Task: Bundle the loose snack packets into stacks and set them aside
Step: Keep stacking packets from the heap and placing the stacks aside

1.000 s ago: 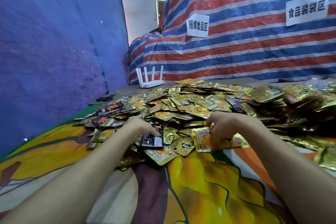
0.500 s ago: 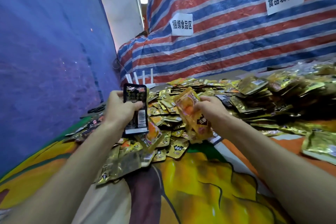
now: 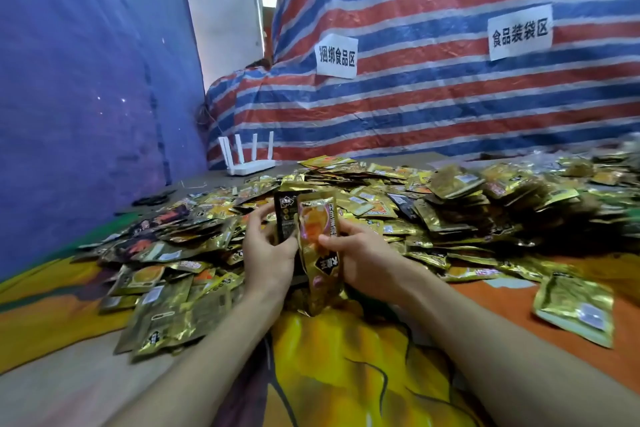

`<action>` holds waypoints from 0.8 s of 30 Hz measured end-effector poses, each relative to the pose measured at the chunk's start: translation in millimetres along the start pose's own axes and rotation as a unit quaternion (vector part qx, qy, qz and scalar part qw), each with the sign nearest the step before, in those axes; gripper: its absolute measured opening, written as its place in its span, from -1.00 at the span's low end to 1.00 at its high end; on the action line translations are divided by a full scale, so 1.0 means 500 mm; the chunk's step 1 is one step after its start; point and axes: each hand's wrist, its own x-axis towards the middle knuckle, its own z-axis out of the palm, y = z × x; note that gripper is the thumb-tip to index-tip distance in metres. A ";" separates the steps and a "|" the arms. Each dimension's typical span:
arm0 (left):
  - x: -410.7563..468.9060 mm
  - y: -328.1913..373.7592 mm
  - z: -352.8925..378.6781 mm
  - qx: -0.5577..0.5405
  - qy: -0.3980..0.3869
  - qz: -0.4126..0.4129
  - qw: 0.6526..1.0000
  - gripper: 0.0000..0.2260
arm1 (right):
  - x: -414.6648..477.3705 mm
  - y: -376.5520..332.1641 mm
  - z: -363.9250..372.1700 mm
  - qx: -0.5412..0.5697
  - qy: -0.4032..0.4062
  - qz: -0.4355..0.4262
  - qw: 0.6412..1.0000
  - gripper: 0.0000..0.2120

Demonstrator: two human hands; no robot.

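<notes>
The left hand (image 3: 266,255) gripped an upright black foil snack packet (image 3: 285,218). The right hand (image 3: 362,262) pinched a gold-and-orange foil packet (image 3: 313,222) flush against it, presumably squaring edges for a stack, above the loose packet heap (image 3: 450,204) on the cloth-covered desk (image 3: 346,374).

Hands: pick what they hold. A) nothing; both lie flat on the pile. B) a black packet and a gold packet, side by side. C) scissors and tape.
B: the left hand grips the black packet and the right hand pinches the gold packet, held upright against each other above the pile.
</notes>
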 end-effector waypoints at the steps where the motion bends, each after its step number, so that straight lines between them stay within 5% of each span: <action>1: -0.004 -0.001 0.002 -0.012 -0.002 -0.029 0.999 -0.67 | 0.002 0.004 0.004 0.001 0.012 -0.001 1.000 -0.74; 3: -0.013 -0.001 0.005 -0.009 -0.015 -0.059 0.998 -0.72 | 0.004 0.011 0.009 0.003 0.025 -0.004 1.000 -0.72; 6: -0.024 0.014 0.005 0.042 -0.041 -0.054 0.997 -0.52 | 0.003 0.014 0.018 0.022 0.017 -0.030 0.999 -0.68; 12: -0.040 0.025 -0.006 -0.173 -0.154 -0.052 0.971 -0.56 | 0.000 0.009 0.042 0.032 0.078 -0.114 0.990 -0.64; 16: -0.050 0.020 -0.003 -0.036 -0.183 -0.039 0.982 -0.55 | 0.004 0.001 0.038 0.019 0.109 -0.172 0.979 -0.30; 19: -0.054 0.018 0.000 0.135 -0.174 -0.040 0.975 -0.63 | 0.001 0.007 0.038 -0.046 0.124 -0.180 0.975 -0.49; 24: -0.052 0.013 -0.002 0.153 -0.156 -0.040 0.975 -0.30 | -0.004 0.015 0.049 -0.118 0.155 -0.185 0.963 -0.60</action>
